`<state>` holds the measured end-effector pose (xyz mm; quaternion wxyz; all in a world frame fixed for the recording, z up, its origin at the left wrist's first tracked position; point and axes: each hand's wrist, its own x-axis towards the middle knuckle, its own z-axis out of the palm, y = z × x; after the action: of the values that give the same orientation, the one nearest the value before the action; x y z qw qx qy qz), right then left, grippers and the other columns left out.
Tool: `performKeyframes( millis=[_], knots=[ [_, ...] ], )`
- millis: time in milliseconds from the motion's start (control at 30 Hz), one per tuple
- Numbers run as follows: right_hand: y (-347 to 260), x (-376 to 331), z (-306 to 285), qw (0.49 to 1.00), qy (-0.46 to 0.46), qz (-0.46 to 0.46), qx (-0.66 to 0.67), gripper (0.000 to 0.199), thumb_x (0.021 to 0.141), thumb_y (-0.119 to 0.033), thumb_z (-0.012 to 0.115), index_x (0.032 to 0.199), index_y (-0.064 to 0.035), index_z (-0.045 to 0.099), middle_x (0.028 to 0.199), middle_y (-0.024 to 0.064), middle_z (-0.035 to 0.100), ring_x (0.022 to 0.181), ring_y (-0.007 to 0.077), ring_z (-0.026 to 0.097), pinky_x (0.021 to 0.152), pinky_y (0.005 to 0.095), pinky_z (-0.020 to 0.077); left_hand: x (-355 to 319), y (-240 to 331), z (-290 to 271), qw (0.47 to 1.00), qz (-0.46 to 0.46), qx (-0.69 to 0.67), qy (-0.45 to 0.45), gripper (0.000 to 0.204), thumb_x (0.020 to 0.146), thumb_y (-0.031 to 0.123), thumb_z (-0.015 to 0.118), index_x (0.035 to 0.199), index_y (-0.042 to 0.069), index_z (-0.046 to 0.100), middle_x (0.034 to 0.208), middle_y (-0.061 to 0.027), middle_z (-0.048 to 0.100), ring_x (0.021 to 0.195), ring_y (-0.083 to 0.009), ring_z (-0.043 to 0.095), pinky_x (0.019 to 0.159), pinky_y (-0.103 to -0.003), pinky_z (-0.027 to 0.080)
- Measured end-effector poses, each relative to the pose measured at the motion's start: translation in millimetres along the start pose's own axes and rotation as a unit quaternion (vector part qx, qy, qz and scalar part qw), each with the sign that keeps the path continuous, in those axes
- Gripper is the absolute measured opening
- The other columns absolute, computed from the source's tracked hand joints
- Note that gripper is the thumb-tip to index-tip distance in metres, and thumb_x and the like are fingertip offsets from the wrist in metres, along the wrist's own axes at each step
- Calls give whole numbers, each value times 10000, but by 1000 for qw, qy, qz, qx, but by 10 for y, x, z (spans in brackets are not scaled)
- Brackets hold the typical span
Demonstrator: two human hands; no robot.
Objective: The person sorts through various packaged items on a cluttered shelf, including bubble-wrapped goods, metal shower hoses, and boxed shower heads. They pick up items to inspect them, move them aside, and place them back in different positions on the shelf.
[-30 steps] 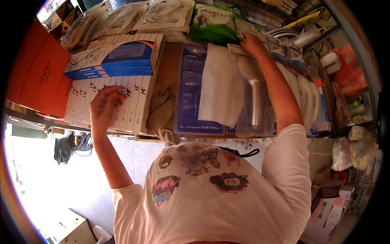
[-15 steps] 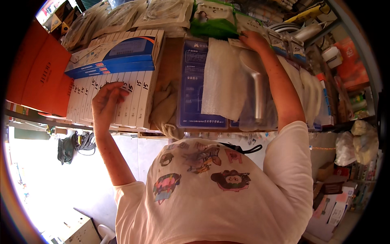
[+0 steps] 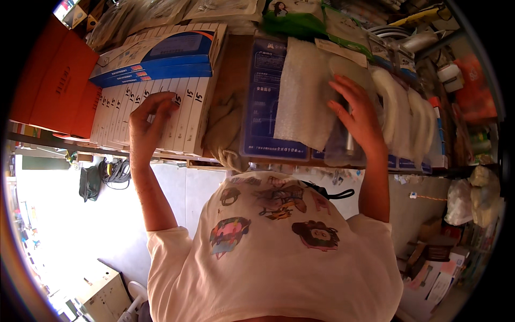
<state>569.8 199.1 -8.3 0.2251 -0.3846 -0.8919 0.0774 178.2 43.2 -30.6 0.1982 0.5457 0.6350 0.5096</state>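
Observation:
My left hand [image 3: 153, 114] rests with bent fingers on a row of narrow white boxes [image 3: 188, 126] with handwritten marks. Its thumb and fingertips meet, and whatever may be between them is hidden. Over a clear-bagged silver hand shower [image 3: 350, 144] hovers my right hand [image 3: 358, 107], its fingers spread and nothing in its grasp. The hand covers much of the shower's handle. White foam wrap [image 3: 301, 96] lies just left of it, on top of a blue blister pack [image 3: 262, 112].
Flat blue-and-white boxes [image 3: 177, 53] lie on the white row, next to an orange box [image 3: 53, 86]. A brown cloth [image 3: 225, 129] sits mid-shelf. Bagged white hoses [image 3: 399, 118] are at the right, a green bag [image 3: 295, 21] behind. A coiled black cable [image 3: 115, 172] hangs beyond the shelf edge.
My right hand has drawn back toward me from the card by the green bag and spread its fingers over the hand shower. The view has shifted slightly; my left hand stays on the boxes.

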Motion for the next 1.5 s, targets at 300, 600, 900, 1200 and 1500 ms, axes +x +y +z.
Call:
performKeyframes(
  millis=[300,600,900,1200,1500],
  knots=[
    [10,-93,219,996,68,-24,-55,311,825,-129,650,1128,-68,614,1302,86,526,1259,284,436,1070,452,315,-238,559,714,978,145,130,-68,222,824,12,626,1046,15,636,892,-87,678,769,-175,642,694,-290,503],
    [62,-126,237,995,98,-16,-24,308,832,-104,630,1137,-71,605,1298,82,525,1253,290,435,1046,430,339,-136,689,1491,968,143,190,-76,546,817,273,695,1258,22,493,986,-140,646,776,-295,618,703,-369,483],
    [158,-193,252,985,129,31,108,390,795,58,512,1152,-75,599,1328,70,501,1262,277,423,1028,372,362,160,516,1925,986,-13,-74,-149,769,811,308,727,1375,-19,320,992,-139,637,842,-193,622,693,-316,497],
    [227,-247,246,977,142,53,150,425,797,101,452,1144,-84,613,1355,48,480,1264,250,419,924,329,441,262,758,2016,934,-168,-233,-211,756,819,249,727,1382,-30,305,1123,-134,594,1033,-171,566,848,-293,460],
    [188,-235,221,971,144,60,183,453,785,119,429,1130,-97,627,1346,54,490,1230,228,458,854,287,457,393,644,2208,897,-199,-320,-232,471,815,172,702,1189,-51,522,1036,-138,644,879,-192,649,745,-316,537]
  ],
)
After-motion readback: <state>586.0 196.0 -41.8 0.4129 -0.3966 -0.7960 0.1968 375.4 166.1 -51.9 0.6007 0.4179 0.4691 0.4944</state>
